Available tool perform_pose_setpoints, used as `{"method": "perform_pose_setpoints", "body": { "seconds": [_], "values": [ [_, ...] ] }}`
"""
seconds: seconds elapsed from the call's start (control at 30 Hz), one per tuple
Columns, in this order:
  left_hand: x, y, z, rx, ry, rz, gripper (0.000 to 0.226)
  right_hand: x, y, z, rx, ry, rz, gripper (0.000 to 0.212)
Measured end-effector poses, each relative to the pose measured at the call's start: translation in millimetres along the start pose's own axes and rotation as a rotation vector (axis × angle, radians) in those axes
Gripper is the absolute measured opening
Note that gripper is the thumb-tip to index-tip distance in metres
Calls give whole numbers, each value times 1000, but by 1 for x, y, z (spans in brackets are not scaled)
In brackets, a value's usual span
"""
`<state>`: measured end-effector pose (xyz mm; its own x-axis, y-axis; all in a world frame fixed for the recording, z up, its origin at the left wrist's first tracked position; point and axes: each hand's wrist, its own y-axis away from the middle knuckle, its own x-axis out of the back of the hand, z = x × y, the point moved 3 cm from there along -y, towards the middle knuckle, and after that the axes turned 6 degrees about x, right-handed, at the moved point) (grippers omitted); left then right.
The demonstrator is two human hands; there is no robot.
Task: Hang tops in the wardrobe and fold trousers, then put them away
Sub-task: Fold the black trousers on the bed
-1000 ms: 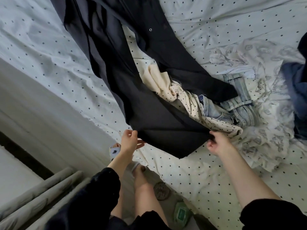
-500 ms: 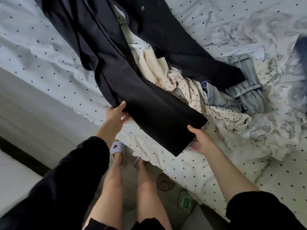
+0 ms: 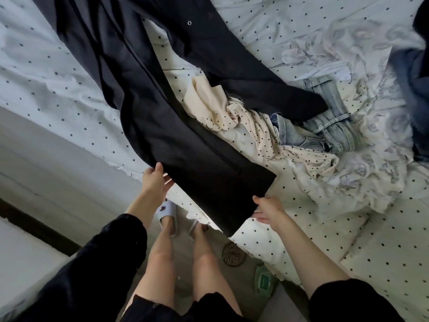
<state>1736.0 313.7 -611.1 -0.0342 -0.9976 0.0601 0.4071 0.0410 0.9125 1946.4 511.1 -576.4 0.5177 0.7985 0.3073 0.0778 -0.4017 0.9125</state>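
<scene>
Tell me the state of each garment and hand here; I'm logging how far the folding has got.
black trousers: spread unfolded across the bed, one leg's hem held at both corners
left hand: pinching the hem's left corner
right hand: pinching the hem's right corner
jeans: crumpled, unfolded
cream dotted garment: bunched up, partly under the black trousers
dark blue garment: heaped at the bed's right edge

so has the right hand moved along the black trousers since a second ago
Yes. The right hand has slid from the leg's far corner, beside the crumpled dotted cream garment, down the hem of the black trousers toward the bed's near edge.
</scene>
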Motion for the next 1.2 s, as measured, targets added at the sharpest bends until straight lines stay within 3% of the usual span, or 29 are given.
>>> {"method": "perform_pose_setpoints", "body": {
  "seconds": [0.2,0.33,0.47,0.63,0.87,1.0,1.2],
  "values": [
    [-6,1,-15,62,-74,-77,14,12,-10,-20,429,635,491,47],
    [-4,-1,-28,64,-74,-105,13,0,-19,-41,680,973,503,60],
    [-5,-3,-34,56,-95,-145,24,-25,-34,-50,726,1196,337,54],
    [-5,-4,-33,65,-104,-131,31,-44,-33,-54,783,1157,402,26],
    [-14,3,-27,139,-46,-192,15,-18,-4,-66,924,907,508,13],
    [-31,10,-22,196,-60,-275,10,-2,10,-77,975,719,419,15],
    [-50,24,-12,140,-155,-337,14,22,20,-98,989,629,407,20]
  ]
}}
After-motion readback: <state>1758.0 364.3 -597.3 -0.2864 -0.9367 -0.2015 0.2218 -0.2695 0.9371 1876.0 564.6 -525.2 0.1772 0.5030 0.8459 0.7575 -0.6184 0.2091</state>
